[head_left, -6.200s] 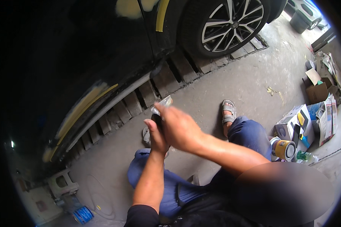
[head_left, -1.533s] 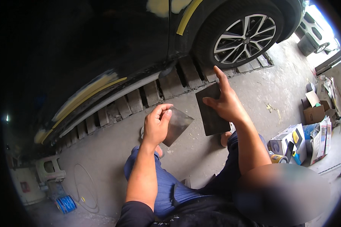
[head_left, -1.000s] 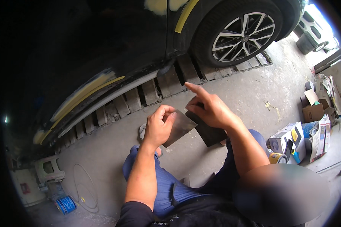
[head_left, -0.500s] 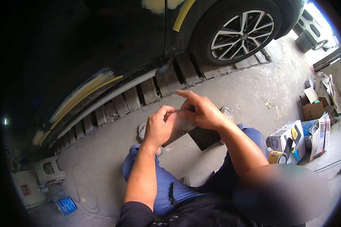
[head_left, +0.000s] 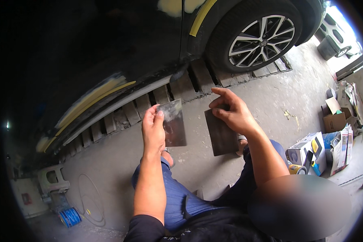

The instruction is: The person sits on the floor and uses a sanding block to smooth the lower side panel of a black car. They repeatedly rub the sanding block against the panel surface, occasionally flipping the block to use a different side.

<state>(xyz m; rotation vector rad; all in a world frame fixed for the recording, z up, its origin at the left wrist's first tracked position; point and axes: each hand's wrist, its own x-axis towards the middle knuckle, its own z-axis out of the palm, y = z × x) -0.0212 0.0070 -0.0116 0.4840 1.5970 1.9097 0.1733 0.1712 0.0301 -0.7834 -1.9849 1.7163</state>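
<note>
My left hand [head_left: 152,128] pinches a flat rectangular filler spreader [head_left: 174,128] by its left edge, thumb on the face; pale smears mark its upper part. My right hand [head_left: 234,115] grips a second, darker filler spreader [head_left: 222,136], its thumb near the upper edge and the index finger stretched out. A gap of bare floor shows between the two plates. Beyond my hands stands a dark car [head_left: 149,44] with yellowish filler patches [head_left: 97,92] and a strip of yellow tape [head_left: 103,97] low on its side.
The car's wheel [head_left: 262,41] rests at the edge of a slatted floor channel [head_left: 161,94]. At right are a white box [head_left: 306,147], a tin [head_left: 296,169] and an open carton [head_left: 335,122]. A blue can [head_left: 70,217] and a thin hose [head_left: 81,193] lie at lower left.
My hands were close together with fingertips nearly meeting. They have moved apart, left hand leftward and right hand rightward, and the left spreader is now turned more upright.
</note>
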